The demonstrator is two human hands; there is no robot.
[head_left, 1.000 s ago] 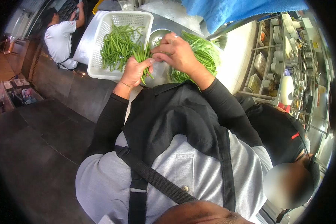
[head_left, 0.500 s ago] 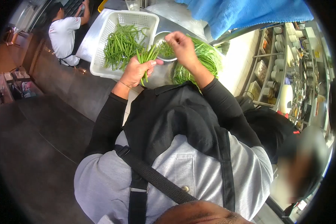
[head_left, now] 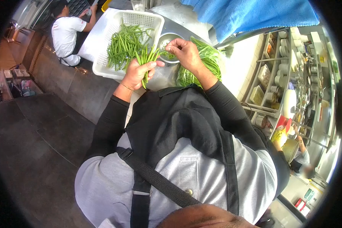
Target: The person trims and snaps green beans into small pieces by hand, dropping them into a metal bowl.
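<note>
My left hand [head_left: 136, 73] is closed around a bunch of green beans [head_left: 144, 60], their tips fanned upward, above the near right corner of a white perforated basket [head_left: 97, 67]. More green beans [head_left: 122, 45] lie loose in that basket. My right hand [head_left: 187, 57] is pinched, thumb against fingers, over the rim of a round metal bowl [head_left: 171, 37]. Whatever sits in the pinch is too small to make out. Small green pieces [head_left: 168, 54] lie in the bowl, partly hidden by my hand. Under my right wrist, a clear bag of long green vegetables [head_left: 206, 62] rests on the counter.
A blue cloth [head_left: 250, 17] hangs at the far right of the metal counter [head_left: 93, 42]. A clear cup [head_left: 138, 5] stands behind the basket. Shelves with stacked dishes [head_left: 283, 51] line the right side. One person [head_left: 66, 36] works at far left; another [head_left: 302, 157] is at right.
My right hand has shifted slightly right and down, its fingers now pinched lower over the bowl. A dark-clothed person close on the right has moved, uncovering another person farther back.
</note>
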